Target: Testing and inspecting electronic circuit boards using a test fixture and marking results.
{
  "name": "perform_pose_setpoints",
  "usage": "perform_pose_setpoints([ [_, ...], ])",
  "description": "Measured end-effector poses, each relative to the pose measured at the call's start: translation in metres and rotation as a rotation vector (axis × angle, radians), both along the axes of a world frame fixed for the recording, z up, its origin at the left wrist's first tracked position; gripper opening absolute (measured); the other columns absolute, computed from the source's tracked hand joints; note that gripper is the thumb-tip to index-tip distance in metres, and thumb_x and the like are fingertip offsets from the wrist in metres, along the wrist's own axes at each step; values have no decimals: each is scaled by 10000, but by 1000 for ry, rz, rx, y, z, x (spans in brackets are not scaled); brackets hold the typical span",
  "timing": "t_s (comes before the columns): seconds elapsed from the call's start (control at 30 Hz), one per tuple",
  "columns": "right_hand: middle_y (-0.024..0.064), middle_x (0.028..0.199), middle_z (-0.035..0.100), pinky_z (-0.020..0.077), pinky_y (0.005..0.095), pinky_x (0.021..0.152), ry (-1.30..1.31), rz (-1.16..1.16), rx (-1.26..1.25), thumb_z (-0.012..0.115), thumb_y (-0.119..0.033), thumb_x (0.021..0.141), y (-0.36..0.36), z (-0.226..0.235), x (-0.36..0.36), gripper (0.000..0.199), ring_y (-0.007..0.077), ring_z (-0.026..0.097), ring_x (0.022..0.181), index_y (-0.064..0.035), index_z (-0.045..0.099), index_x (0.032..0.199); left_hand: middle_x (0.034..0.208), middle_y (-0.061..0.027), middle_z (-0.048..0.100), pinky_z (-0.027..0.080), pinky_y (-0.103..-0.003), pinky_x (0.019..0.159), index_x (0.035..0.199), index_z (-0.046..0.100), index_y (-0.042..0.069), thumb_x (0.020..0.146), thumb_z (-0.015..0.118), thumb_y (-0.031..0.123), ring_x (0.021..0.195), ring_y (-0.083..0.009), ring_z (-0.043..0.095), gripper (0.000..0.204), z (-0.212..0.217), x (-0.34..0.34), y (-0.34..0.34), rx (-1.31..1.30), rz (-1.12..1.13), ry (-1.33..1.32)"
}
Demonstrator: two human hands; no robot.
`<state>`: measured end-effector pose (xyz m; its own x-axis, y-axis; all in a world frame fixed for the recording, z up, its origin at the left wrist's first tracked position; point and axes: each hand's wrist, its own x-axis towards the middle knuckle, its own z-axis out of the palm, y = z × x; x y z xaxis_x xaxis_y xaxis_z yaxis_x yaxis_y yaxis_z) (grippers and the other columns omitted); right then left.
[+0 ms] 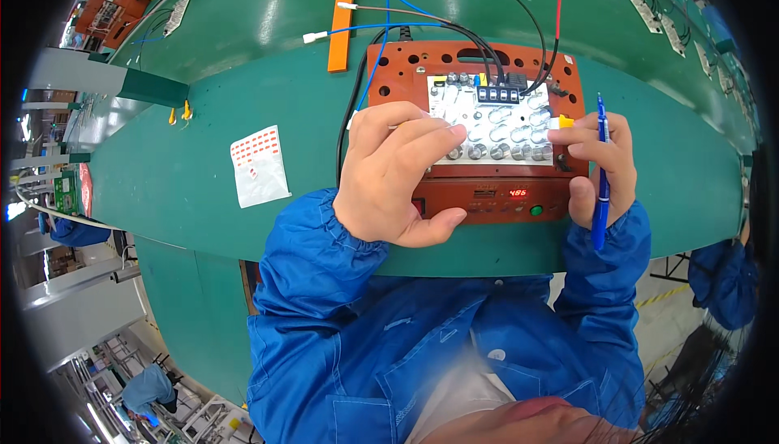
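Observation:
A white circuit board (488, 157) with several round, shiny parts lies on a reddish-brown test box (454, 192). My left hand (398, 172) reaches over the board's left side, fingers stretched out and thumb apart. Its index fingertip rests on or just above the round parts; I cannot tell which. A blue pen (602, 176) is tucked upright between the fingers of my right hand (604, 156). Fingertips of that hand are at a small yellow part (565, 122) on the board's right edge. Black, blue and brown wires (454, 26) run from the board's top connectors.
On the green table (195, 176), a white sheet of red stickers (260, 166) lies to the left. An orange strip (343, 14) stretches behind the box. A red cable (560, 6) comes down from above. Other wired boards (645, 12) lie at the far right.

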<state>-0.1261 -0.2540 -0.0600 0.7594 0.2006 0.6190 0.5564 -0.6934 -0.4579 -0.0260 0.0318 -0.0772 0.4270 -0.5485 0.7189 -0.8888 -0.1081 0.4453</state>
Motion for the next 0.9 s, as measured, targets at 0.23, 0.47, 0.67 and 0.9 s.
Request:
perform_pose_setpoints([
  [0.23, 173, 1221, 713, 435, 459, 1006, 8, 26, -3, 637, -547, 962, -1, -7, -3, 550, 306, 500, 1150, -94, 552, 1261, 1309, -72, 657, 419, -456, 984, 1344, 600, 87, 673, 812, 381, 1198, -336, 516, 763, -1, -3, -1, 72, -57, 81],
  [0.47, 148, 1247, 718, 458, 449, 986, 48, 35, -86, 800, -465, 845, 14, 2, 2, 516, 334, 517, 1205, -66, 642, 1131, 1373, -53, 640, 373, -460, 1039, 1404, 568, 123, 680, 815, 398, 1274, -342, 468, 813, 3, -5, 0, 181, -81, 94],
  [0.67, 88, 1247, 728, 425, 454, 1024, 38, 56, -152, 792, -447, 842, 28, 10, 10, 478, 338, 508, 1221, -90, 661, 1131, 1358, -95, 640, 380, -451, 1027, 1396, 542, 103, 717, 796, 435, 1253, -347, 477, 797, -6, 0, -3, 34, -54, 14],
  [0.9, 156, 1285, 705, 409, 458, 1056, -10, 34, -44, 802, -448, 847, 25, 0, 8, 509, 345, 478, 1305, -94, 620, 1164, 1294, -118, 640, 392, -452, 1018, 1386, 536, 70, 709, 805, 406, 1226, -351, 483, 803, -4, -1, -4, -17, 9, -29],
])
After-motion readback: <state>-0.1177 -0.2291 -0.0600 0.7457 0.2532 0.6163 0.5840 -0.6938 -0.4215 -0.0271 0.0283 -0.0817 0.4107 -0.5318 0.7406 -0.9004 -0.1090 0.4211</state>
